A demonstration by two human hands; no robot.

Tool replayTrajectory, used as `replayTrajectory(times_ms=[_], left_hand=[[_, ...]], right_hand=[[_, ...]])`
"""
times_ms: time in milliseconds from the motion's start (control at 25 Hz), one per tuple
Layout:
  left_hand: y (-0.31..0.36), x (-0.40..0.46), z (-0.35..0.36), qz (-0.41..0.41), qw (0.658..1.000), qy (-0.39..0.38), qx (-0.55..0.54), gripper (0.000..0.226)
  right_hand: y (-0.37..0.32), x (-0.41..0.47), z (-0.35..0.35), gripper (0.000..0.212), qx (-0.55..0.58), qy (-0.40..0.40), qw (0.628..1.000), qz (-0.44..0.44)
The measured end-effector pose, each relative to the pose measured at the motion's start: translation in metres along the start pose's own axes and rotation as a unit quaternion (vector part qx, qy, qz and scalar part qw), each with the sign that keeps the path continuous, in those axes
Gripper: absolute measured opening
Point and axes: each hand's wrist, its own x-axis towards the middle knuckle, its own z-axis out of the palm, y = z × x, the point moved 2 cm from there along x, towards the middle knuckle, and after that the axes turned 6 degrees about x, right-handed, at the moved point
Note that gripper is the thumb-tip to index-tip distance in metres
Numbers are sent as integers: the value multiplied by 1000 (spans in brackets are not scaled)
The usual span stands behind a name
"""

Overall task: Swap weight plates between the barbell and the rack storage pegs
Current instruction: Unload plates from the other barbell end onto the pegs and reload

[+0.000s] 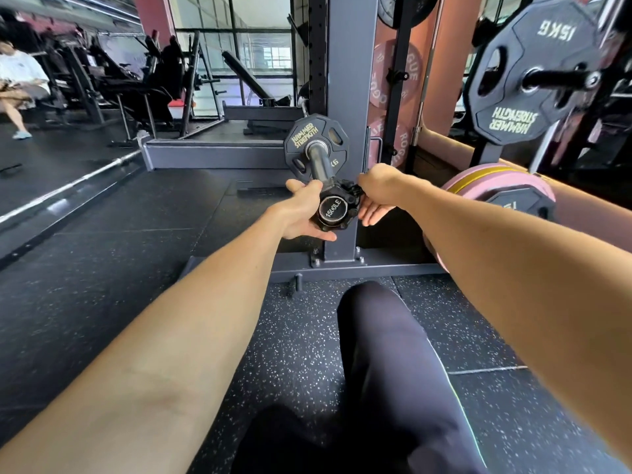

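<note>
Gripping the collar [337, 205] at the sleeve's [319, 162] near end, the left hand [302, 213] cupped it while the right hand [376, 195] pinched its lever. One plate [316, 145] remained loaded farther along; the swap had barely begun.

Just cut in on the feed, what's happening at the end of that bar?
A person has both hands on the black collar at the tip of the barbell sleeve. The left hand cups it from the side; the right hand pinches its lever. One black Hammer Strength plate sits further up the sleeve. A 15 kg plate hangs on a rack peg to the right.
</note>
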Motion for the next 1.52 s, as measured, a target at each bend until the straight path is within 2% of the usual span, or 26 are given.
replayTrajectory(times_ms=[200, 320, 400, 520, 600, 720, 880, 1000, 1160, 1280, 1520], left_hand=[[-2, -14, -7, -33, 997, -73, -2, 22], [10, -22, -18, -59, 987, -151, 6, 53], [24, -33, -31, -53, 984, -166, 37, 60], [49, -40, -62, -16, 990, -137, 39, 74], [61, -39, -86, 22, 995, -89, 32, 88], [71, -24, -129, 81, 995, -15, 53, 75], [78, 10, -184, 106, 985, 36, 133, 82], [86, 47, -221, 128, 973, 92, 169, 81], [97, 120, -259, 137, 960, 149, 193, 78], [100, 187, -290, 125, 951, 176, 223, 81], [86, 302, -345, 95, 947, 181, 249, 82]], right_hand=[[-1, -34, 3, 60, -45, 40, 998, -25], [-14, -50, 0, 51, -53, 87, 992, -79], [-25, -57, 0, 45, -58, 105, 986, -113], [-53, -57, 0, 40, -52, 85, 981, -166], [-74, -51, 3, 34, -38, 63, 979, -190], [-105, -27, 11, 29, -9, 31, 976, -214], [-148, 22, 20, 32, 19, 13, 966, -259], [-188, 72, 26, 38, -31, 29, 958, -284], [-239, 143, 29, 36, -107, 75, 944, -303], [-273, 208, 36, 33, -121, 67, 946, -294], [-320, 338, 63, 35, -113, 42, 961, -249]])
